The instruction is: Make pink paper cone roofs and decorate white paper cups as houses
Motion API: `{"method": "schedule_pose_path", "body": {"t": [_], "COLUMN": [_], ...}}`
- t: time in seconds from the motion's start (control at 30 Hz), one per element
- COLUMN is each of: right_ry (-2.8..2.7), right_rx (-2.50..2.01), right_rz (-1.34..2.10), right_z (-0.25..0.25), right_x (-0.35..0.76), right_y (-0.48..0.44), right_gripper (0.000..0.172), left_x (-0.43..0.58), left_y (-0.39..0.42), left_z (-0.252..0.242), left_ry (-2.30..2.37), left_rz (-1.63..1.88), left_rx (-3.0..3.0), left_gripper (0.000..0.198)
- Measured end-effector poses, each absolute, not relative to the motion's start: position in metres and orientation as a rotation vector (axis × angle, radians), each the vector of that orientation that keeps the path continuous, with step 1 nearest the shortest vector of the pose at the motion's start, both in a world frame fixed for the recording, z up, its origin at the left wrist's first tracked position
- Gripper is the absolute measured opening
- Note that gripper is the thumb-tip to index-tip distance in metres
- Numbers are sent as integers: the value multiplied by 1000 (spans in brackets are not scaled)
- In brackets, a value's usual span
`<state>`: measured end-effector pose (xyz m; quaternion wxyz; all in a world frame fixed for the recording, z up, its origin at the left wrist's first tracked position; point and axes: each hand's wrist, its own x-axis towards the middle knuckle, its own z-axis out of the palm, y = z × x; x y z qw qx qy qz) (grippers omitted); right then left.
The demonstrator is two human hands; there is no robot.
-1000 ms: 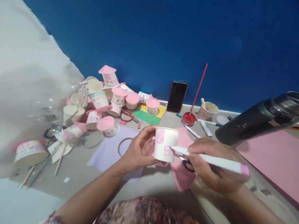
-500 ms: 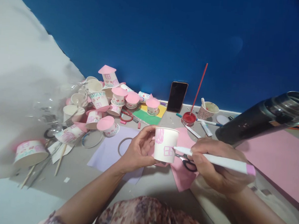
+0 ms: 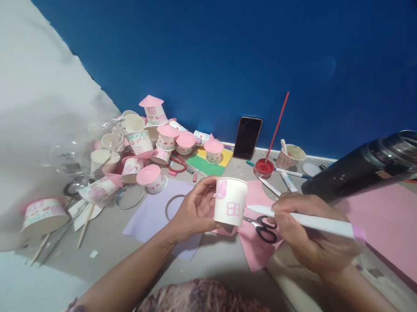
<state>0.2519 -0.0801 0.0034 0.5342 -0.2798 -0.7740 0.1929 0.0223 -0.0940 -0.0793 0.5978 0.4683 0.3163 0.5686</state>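
At the far left of the worktop [image 3: 119, 249], I observed one decorated cup [image 3: 44, 216] tipped over, with wooden sticks [image 3: 85, 226] to its right. Next came a pile of cups [image 3: 139, 140], several fitted with pink paper tops. A lavender sheet [image 3: 146, 213] lay in front of it, carrying a grey ring [image 3: 167, 208]. The left hand [image 3: 193, 211] was curled partway, thumb below and fingers above, gripping the left side of a white paper cup [image 3: 231, 201]. I noted this cup at centre view, upright over the worktop, marked with a pink scribbled patch and a four-pane window. Behind it, a phone [image 3: 247, 137] leaned on the blue wall [image 3: 199, 58]. Black-handled scissors [image 3: 259, 226] rested on pink paper [image 3: 254, 258]; a red paint pot [image 3: 264, 168] stood farther back. The right hand [image 3: 309, 233] was pinched in a pen grip around a white marker [image 3: 324, 223]. Its tip pointed at the cup's right wall; I could not confirm contact. At far right, a dark flask [image 3: 350, 173] stood beside a pink sheet [image 3: 390, 221].
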Motion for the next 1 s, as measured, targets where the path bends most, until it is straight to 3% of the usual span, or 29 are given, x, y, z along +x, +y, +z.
{"method": "schedule_pose_path", "body": {"t": [0.27,0.6,1.0], "right_ry": [-1854,-1964,-1908], "right_rx": [-661,-628,-630], "right_rz": [523,556,565], "right_z": [-2,3,1], "right_x": [249,249,249], "right_y": [-79,-81,-81], "right_gripper": [12,22,19], "left_x": [24,25,27], "left_y": [-94,-94,-95], "left_z": [-79,-80,-74], "left_ry": [719,709,670], "left_rz": [1304,1307,1313], "left_rx": [1047,1039,960], "left_gripper": [87,89,90]}}
